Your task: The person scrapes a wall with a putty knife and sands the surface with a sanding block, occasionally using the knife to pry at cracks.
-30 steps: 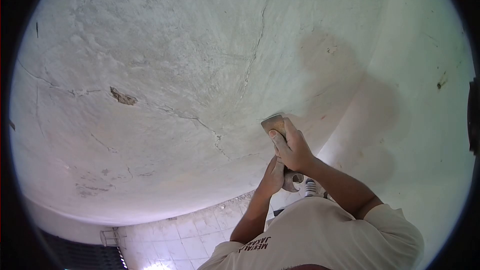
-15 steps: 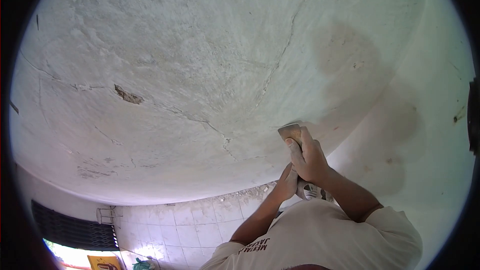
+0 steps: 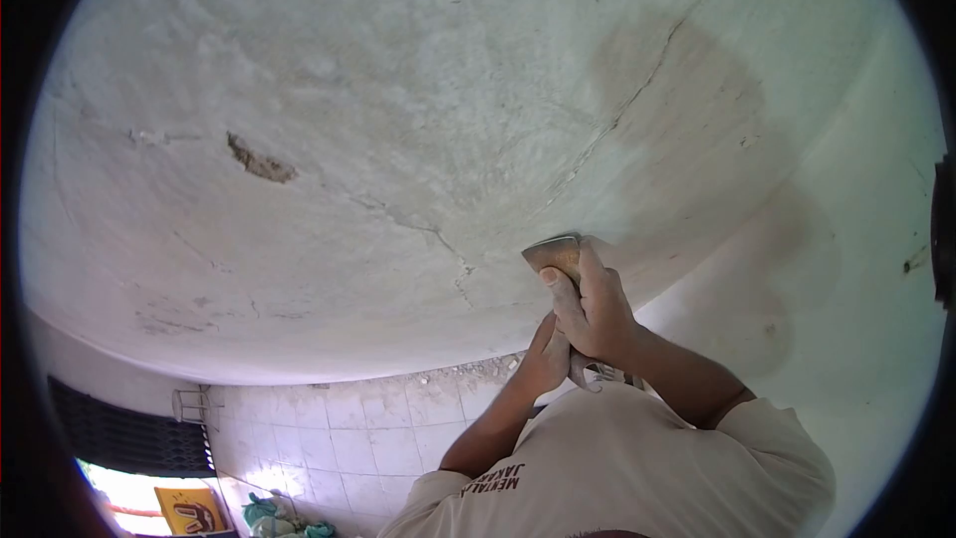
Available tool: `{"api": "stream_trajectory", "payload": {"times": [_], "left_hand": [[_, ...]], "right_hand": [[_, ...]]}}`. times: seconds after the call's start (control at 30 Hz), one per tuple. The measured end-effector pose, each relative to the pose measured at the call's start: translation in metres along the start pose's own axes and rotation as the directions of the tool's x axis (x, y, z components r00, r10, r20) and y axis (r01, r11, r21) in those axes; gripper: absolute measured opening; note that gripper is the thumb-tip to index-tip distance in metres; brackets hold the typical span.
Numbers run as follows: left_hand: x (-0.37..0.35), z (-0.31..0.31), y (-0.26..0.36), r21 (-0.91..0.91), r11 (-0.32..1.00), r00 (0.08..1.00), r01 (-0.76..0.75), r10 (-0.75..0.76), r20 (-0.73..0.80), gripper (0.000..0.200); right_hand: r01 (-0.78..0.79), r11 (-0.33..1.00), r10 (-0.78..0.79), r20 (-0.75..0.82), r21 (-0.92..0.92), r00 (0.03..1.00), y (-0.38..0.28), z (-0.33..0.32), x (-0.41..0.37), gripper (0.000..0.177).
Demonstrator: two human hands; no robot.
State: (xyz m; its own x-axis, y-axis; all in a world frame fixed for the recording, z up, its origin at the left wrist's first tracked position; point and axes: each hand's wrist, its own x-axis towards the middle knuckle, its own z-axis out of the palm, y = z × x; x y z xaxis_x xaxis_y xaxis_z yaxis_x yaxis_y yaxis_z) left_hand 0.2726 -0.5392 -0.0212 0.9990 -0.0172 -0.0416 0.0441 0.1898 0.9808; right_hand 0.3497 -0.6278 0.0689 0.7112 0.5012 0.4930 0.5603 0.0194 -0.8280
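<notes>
Two hands press a scraper (image 3: 554,253) against a cracked, pale wall (image 3: 398,90).

The right hand (image 3: 597,314) grips the scraper high up, its fingers (image 3: 563,289) lying along the tool just below the rusty blade, whose edge touches the plaster. The left hand (image 3: 543,359) clasps the handle just beneath it, the two hands touching. A long crack (image 3: 637,90) runs up to the right of the blade, a brown chipped patch (image 3: 261,163) lies well to the left, and a tiled floor (image 3: 349,438) shows below.

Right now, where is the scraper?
Head view, right of centre: the scraper is gripped by the right hand above the left hand, its blade against the wall right of a crack.
</notes>
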Motion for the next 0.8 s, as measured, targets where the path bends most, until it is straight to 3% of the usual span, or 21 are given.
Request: {"api": "stream_trajectory", "payload": {"times": [0.1, 0.2, 0.4, 0.5, 0.6, 0.73, 0.8], "left_hand": [[-0.004, 0.001, 0.008, 0.047, 0.998, 0.999, 0.033, -0.032, -0.023, 0.054], [-0.003, 0.008, 0.004, 0.084, 0.992, 0.996, 0.089, -0.090, 0.002, 0.053], [0.005, 0.015, -0.016, 0.151, 0.969, 0.975, 0.198, -0.210, 0.070, 0.056], [0.007, 0.013, -0.031, 0.075, 0.973, 0.969, 0.219, -0.226, 0.101, 0.057], [0.000, 0.009, -0.035, 0.055, 0.950, 0.943, 0.306, -0.311, 0.118, 0.056], [-0.015, 0.013, -0.030, -0.001, 0.965, 0.963, 0.261, -0.260, 0.065, 0.056], [-0.022, 0.015, -0.025, -0.049, 0.960, 0.961, 0.277, -0.276, 0.035, 0.056]], "right_hand": [[-0.066, 0.995, 0.066, 0.004, 0.069, 0.998, 0.003, 0.000, -0.005, 0.017], [-0.254, 0.956, 0.257, -0.007, 0.146, 0.966, 0.015, -0.005, -0.018, 0.017], [-0.376, 0.856, 0.417, -0.044, 0.355, 0.908, 0.049, -0.012, -0.046, 0.013], [-0.362, 0.768, 0.404, 0.038, 0.529, 0.914, 0.062, -0.017, -0.054, 0.012], [-0.392, 0.752, 0.396, 0.113, 0.529, 0.911, 0.071, -0.018, -0.067, 0.018], [-0.385, 0.755, 0.289, 0.257, 0.530, 0.922, 0.074, -0.024, -0.079, 0.023], [-0.352, 0.839, 0.246, 0.288, 0.415, 0.925, 0.070, -0.026, -0.084, 0.025]]}}
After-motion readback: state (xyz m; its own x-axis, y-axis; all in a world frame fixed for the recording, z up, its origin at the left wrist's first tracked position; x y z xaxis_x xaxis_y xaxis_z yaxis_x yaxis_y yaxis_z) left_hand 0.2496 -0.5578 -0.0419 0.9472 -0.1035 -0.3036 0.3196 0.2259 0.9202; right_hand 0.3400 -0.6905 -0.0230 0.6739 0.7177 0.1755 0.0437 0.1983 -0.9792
